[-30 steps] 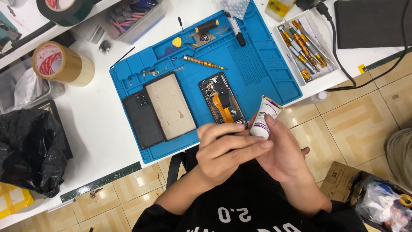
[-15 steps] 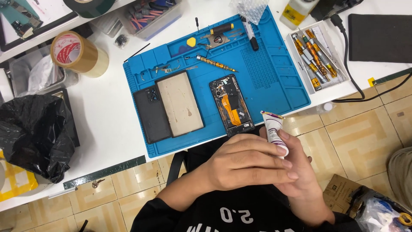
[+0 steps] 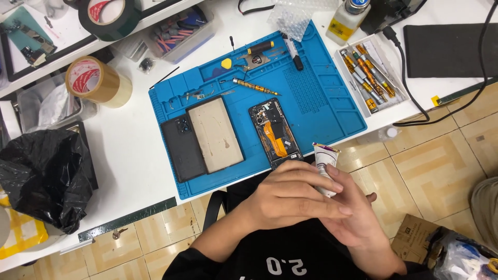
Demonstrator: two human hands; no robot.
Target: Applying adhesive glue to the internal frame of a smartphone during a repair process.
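My left hand and my right hand are together in front of my chest, both gripping a small white squeeze tube held upright with its crimped end up. The left hand lies over the right and covers the tube's lower part. Beyond them, on a blue work mat, lies an opened phone with an orange flex cable showing. Beside it rest a beige panel and a dark back cover. A gold screwdriver lies farther back on the mat.
A tray of screwdriver bits stands right of the mat, next to a black pad and a cable. Tan tape roll, black tape roll, a black plastic bag and a small bottle surround the bench.
My hands with the tube have drawn back from the mat's edge toward my body and slightly right. The left hand has slid further over the tube.
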